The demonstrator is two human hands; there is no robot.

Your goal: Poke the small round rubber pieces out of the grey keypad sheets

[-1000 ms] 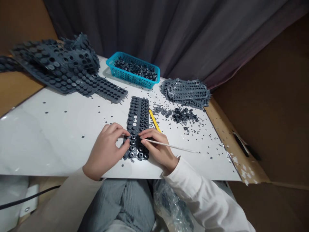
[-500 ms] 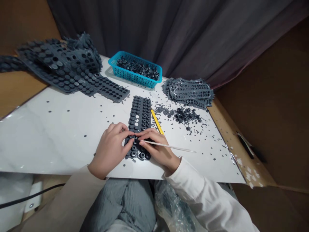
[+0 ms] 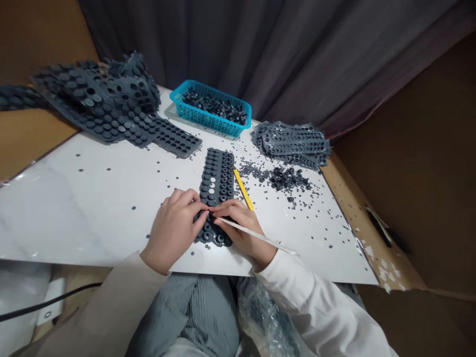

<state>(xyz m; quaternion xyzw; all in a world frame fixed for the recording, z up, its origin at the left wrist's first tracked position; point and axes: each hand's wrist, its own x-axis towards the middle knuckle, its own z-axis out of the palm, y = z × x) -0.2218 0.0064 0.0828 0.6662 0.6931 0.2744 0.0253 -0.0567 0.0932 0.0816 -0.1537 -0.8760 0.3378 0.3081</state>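
Observation:
A dark grey molded rubber sheet [image 3: 217,173] with rows of round knobs lies lengthwise before me. Two white spots show through holes in it. Over its near half, my left hand [image 3: 178,225] comes in from the left, thumb and fingers pinched close together on the knobs; what lies between the fingertips is hidden. From the right, my right hand [image 3: 241,225] grips a thin whitish stick [image 3: 260,237], its far end slanting back toward my wrist. The fingertips of both hands nearly meet above the sheet. Beside the sheet, a yellow strip [image 3: 243,189] lies by my right fingers.
A blue basket [image 3: 210,120] of small dark rubber pieces stands at the back. Large knobbed rubber sheets [image 3: 122,124] are heaped at left. Perforated sheets [image 3: 292,140] are stacked at right, near a pile of dark pieces [image 3: 288,178]. Small discs litter the white tabletop [image 3: 92,218].
My left hand has moved right, and its fingertips have closed in toward those of my right hand. The stick's rear end has swung lower, toward my right wrist. The view has shifted slightly.

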